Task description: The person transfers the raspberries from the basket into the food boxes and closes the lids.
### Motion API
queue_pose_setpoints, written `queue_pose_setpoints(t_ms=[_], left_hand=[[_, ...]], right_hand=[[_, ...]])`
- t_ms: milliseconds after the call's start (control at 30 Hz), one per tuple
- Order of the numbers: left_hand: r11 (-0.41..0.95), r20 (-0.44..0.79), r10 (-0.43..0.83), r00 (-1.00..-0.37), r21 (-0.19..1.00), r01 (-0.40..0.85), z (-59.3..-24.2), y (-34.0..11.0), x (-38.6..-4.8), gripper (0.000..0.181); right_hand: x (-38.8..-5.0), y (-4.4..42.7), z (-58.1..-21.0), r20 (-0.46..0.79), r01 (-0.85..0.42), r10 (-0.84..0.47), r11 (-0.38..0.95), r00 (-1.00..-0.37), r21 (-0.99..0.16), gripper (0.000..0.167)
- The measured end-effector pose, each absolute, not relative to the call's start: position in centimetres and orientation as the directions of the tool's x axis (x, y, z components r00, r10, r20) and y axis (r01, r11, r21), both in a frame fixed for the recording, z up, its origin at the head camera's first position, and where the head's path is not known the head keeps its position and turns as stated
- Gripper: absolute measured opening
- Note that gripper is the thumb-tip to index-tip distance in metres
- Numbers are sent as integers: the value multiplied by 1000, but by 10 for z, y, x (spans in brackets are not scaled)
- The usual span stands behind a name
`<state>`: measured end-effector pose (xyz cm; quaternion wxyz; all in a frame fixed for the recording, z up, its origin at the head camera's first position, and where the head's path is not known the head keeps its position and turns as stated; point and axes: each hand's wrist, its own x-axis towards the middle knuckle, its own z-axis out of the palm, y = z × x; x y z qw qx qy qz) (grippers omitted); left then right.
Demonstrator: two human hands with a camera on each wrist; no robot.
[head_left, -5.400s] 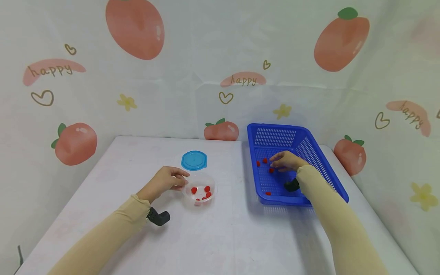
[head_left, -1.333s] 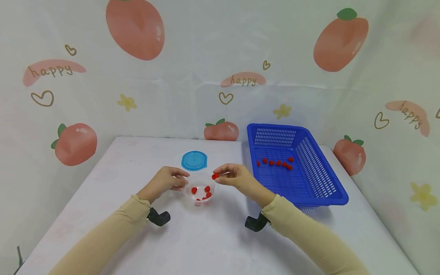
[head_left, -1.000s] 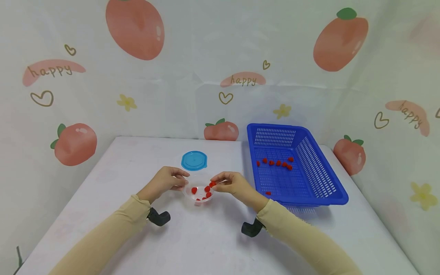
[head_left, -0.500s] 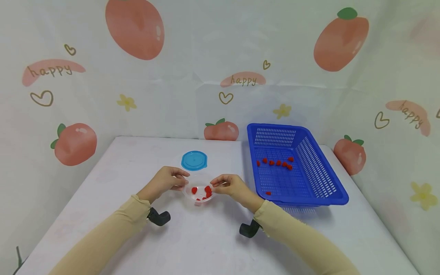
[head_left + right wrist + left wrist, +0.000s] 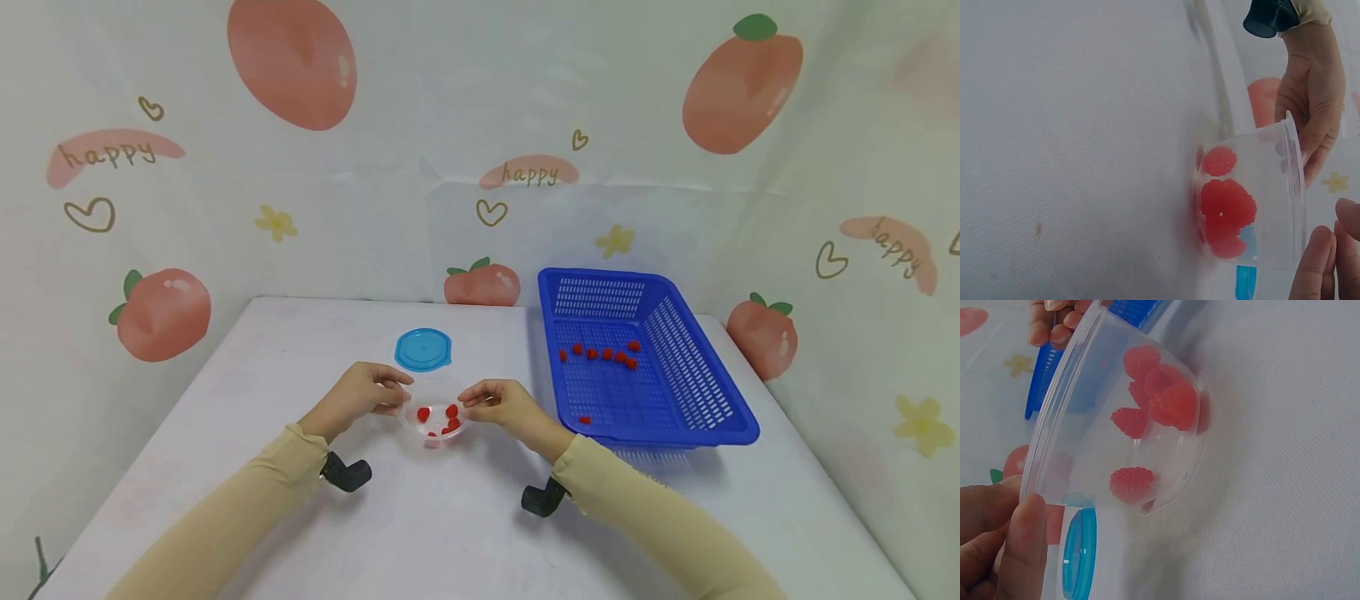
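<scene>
A clear, thin-walled plastic bowl [image 5: 437,392], round and tapering toward its base, stands upright on the table [image 5: 450,533], left of the midpoint between its side edges. The person's left hand [image 5: 363,390] pinches the bowl's smooth rim between thumb and fingers on the side toward the table's left edge. The right hand [image 5: 513,410] is at the opposite side of the rim, its fingers gently bent and parted from the thumb, with nothing between them; whether a fingertip touches the plastic is hard to tell.

Inside the bowl lie several red raspberries [image 5: 1132,485], bumpy and rounded, most of them clustered toward the right hand. Just beyond the bowl, toward the table's far edge, a translucent blue plastic lid [image 5: 423,350] with a raised rim and a small tab lies flat.

Near the far right corner sits a rigid blue plastic basket [image 5: 660,437], rectangular with slotted walls and a fine mesh floor. A loose row of more berries [image 5: 607,354] crosses that floor, and a single berry [image 5: 585,420] lies by the basket's near left corner. The table's white covering shows a fine woven grain.
</scene>
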<state>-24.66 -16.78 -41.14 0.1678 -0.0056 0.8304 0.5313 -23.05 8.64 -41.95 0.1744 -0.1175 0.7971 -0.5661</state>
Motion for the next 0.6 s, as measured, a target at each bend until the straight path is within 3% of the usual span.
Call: queue_pose_setpoints(t_ms=[600], left_hand=[[427, -281, 176, -943, 885, -184, -412, -168, -247, 35]], right_hand=[[-231, 86, -419, -141, 5, -396, 324, -907, -946, 25]])
